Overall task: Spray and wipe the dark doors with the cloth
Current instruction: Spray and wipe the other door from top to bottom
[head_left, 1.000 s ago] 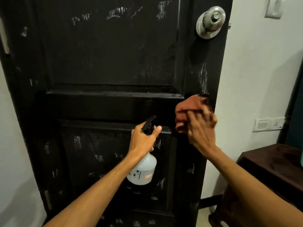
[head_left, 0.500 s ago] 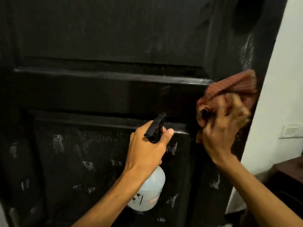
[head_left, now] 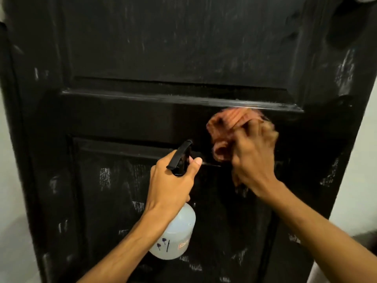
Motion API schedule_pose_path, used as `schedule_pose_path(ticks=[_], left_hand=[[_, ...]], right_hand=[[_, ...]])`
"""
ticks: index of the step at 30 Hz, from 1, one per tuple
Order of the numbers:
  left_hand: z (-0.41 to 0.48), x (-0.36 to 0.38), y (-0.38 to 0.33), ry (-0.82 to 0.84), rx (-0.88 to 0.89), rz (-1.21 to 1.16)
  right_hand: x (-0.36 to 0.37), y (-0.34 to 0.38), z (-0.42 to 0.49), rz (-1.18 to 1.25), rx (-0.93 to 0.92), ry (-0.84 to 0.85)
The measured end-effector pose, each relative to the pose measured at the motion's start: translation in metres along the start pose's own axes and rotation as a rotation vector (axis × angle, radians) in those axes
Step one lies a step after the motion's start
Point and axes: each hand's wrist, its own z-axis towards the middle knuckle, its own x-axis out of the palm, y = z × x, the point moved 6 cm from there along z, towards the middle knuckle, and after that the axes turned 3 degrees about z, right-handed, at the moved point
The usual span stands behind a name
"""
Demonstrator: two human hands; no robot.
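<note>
— Which step is this, from the head view?

— Wiping, I'd say. The right hand [head_left: 253, 158] has its fingers curled round a bunched reddish cloth [head_left: 228, 129] and presses it on the door [head_left: 183, 48], on the flat rail just under the ledge of the upper panel. Hand and cloth are blurred, so it looks like mid-rub.

— And the other one?

— The left hand [head_left: 173, 180] grips the neck of the bottle [head_left: 175, 235], closed round it, thumb up beside the black trigger [head_left: 180, 156]. The nozzle points at the door, just left of the cloth. I can't tell whether the trigger is being pulled.

— How much is left?

— Plenty, by my guess. Pale scuffs show across the lower panel [head_left: 122, 201] and down the right edge.

— So next?

— Probably a spray on that lower panel, then bring the cloth down over it with firm pressure.
</note>
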Motion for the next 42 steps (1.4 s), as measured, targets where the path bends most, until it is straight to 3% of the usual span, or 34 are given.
schedule_pose_path(ticks=[2,3,6,7,8,11,12,16,17,20,22,25,26,29,31,37,40,42], left_hand=[[0.002,-0.009,0.013,-0.025,-0.013,0.037],[0.0,-0.014,0.022,-0.038,-0.025,0.069],[-0.009,-0.028,0.045,-0.05,-0.076,0.127],[-0.011,-0.035,0.051,-0.057,-0.09,0.133],[-0.012,-0.042,0.055,-0.067,-0.102,0.134],[-0.015,-0.061,0.066,-0.1,-0.117,0.144],[-0.018,-0.066,0.071,-0.108,-0.122,0.152],[-0.034,-0.09,0.088,-0.126,-0.191,0.147],[-0.036,-0.097,0.089,-0.138,-0.201,0.133],[-0.036,-0.113,0.09,-0.178,-0.193,0.171],[-0.038,-0.117,0.093,-0.201,-0.198,0.226],[-0.048,-0.119,0.1,-0.226,-0.241,0.235],[-0.051,-0.12,0.101,-0.232,-0.251,0.228],[-0.055,-0.122,0.103,-0.277,-0.298,0.207],[-0.059,-0.122,0.104,-0.319,-0.336,0.219],[-0.068,-0.144,0.094,-0.361,-0.353,0.257],[-0.089,-0.169,0.107,-0.406,-0.37,0.279],[-0.098,-0.185,0.127,-0.452,-0.379,0.292]], right_hand=[[0.001,-0.006,0.011,0.043,0.239,-0.064],[0.01,0.008,0.003,0.026,0.178,-0.044],[0.042,0.065,-0.044,-0.026,-0.363,0.115],[0.043,0.07,-0.041,-0.016,-0.465,0.13],[0.04,0.069,-0.028,-0.01,-0.455,0.124],[0.034,0.051,0.006,-0.005,-0.027,0.061],[0.038,0.061,-0.002,-0.019,-0.038,0.053],[0.068,0.124,-0.052,0.012,-0.587,0.237],[0.065,0.124,-0.04,0.031,-0.568,0.254],[0.058,0.114,-0.008,0.064,-0.228,0.202],[0.064,0.125,-0.027,0.065,-0.287,0.188],[0.073,0.147,-0.066,0.077,-0.605,0.332],[0.07,0.146,-0.06,0.085,-0.631,0.347],[0.062,0.128,-0.018,0.119,-0.352,0.31],[0.062,0.126,-0.013,0.125,-0.28,0.288],[0.088,0.183,-0.044,0.103,-0.78,0.464],[0.079,0.202,-0.003,0.137,-0.525,0.377],[0.086,0.232,-0.007,0.161,-0.508,0.349]])
